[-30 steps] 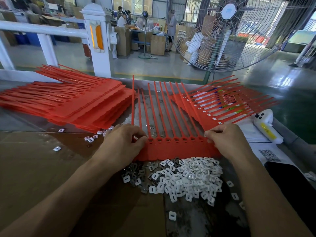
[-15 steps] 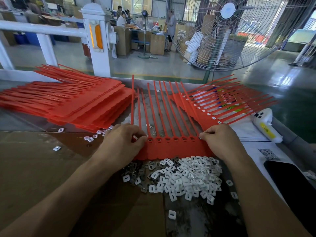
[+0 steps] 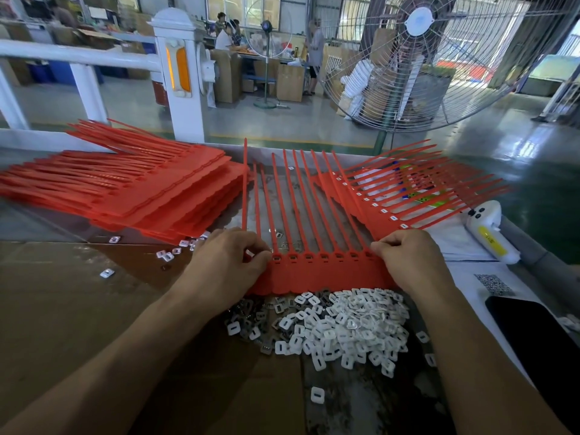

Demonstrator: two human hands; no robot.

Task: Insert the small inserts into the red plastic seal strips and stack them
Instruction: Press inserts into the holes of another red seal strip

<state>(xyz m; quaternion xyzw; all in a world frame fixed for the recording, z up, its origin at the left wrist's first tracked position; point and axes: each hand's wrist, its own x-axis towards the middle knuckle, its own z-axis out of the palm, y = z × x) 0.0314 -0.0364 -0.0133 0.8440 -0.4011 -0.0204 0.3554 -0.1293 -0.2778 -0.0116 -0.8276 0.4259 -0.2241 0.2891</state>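
Both hands pinching: left hand [image 3: 224, 262] and right hand [image 3: 408, 257] pinning strip [image 3: 323, 274] ends flat, likely seating inserts [image 3: 342, 324].

Two hands, left [image 3: 227, 262] and right [image 3: 411, 259], are being shown. Three groups of red strips are being seen: one sheet [image 3: 320, 274], a left stack [image 3: 150, 196], a right stack [image 3: 408, 193]. One insert pile [image 3: 342, 324], uncountable. Two fans: one large [image 3: 439, 58], one small [image 3: 266, 29].
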